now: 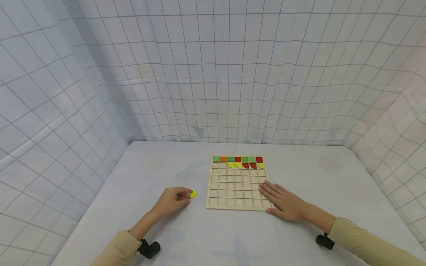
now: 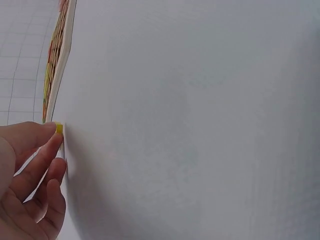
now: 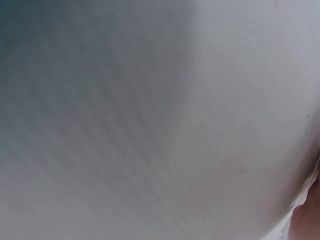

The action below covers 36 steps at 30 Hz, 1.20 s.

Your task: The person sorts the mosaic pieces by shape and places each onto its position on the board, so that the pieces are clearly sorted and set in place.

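A small yellow tile (image 1: 193, 194) is pinched at the fingertips of the left hand (image 1: 173, 201), on the table just left of the wooden grid board (image 1: 237, 192). The right hand (image 1: 286, 203) is laid flat, fingers straight, on the board's near right corner. Beyond the fingers, only the far rows are filled with coloured tiles (image 1: 237, 162); most cells remain empty.

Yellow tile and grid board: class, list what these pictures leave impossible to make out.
- Yellow tile: shape unclear, left hand fingertips cover part; left wrist view shows only an edge.
- Wooden grid board: near-right cells hidden under right hand.
- Right wrist view: only blurred white surface.
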Motion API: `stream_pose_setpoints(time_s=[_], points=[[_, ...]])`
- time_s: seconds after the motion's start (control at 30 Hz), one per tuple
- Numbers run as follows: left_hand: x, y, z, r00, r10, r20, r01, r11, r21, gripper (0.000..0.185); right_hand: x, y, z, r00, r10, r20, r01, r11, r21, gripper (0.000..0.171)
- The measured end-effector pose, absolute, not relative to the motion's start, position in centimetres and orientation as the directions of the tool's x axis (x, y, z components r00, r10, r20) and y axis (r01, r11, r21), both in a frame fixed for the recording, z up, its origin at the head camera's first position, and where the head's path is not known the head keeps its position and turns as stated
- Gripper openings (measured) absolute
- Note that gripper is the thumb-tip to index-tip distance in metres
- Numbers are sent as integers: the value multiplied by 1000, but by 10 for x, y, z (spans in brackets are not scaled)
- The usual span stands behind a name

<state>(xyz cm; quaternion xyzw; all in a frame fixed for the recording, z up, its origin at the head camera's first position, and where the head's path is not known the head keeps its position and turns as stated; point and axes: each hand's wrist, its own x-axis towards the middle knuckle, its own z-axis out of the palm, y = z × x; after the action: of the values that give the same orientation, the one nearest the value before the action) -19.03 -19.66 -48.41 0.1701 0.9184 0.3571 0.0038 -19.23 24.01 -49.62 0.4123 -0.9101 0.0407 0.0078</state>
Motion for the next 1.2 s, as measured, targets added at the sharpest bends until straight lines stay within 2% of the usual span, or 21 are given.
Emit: stream_pose_setpoints(time_s=[0.13,0.27,0.43,0.63,0.9,1.2], points=[[-193,-194,-482,-936,315,154,345,744,573,32,-192,240,-495,-662,-749,46,-750,659,-65,69],[-199,-194,-480,-943,305,134,330,804,494,39,-192,240,-495,-661,-749,43,-750,659,-53,69],[-209,-195,-478,-921,382,73,370,799,474,43,-193,241,-495,-664,-747,38,-748,661,-58,69],[-220,-197,-478,-898,437,54,409,781,472,35,-193,241,-496,-669,-743,22,-742,667,-66,70],[-225,-193,-479,-906,422,28,382,790,480,27,-193,240,-494,-659,-751,37,-752,657,-53,70],[-225,-189,-480,-922,381,68,366,799,477,25,-193,240,-496,-646,-762,48,-763,645,-34,69]])
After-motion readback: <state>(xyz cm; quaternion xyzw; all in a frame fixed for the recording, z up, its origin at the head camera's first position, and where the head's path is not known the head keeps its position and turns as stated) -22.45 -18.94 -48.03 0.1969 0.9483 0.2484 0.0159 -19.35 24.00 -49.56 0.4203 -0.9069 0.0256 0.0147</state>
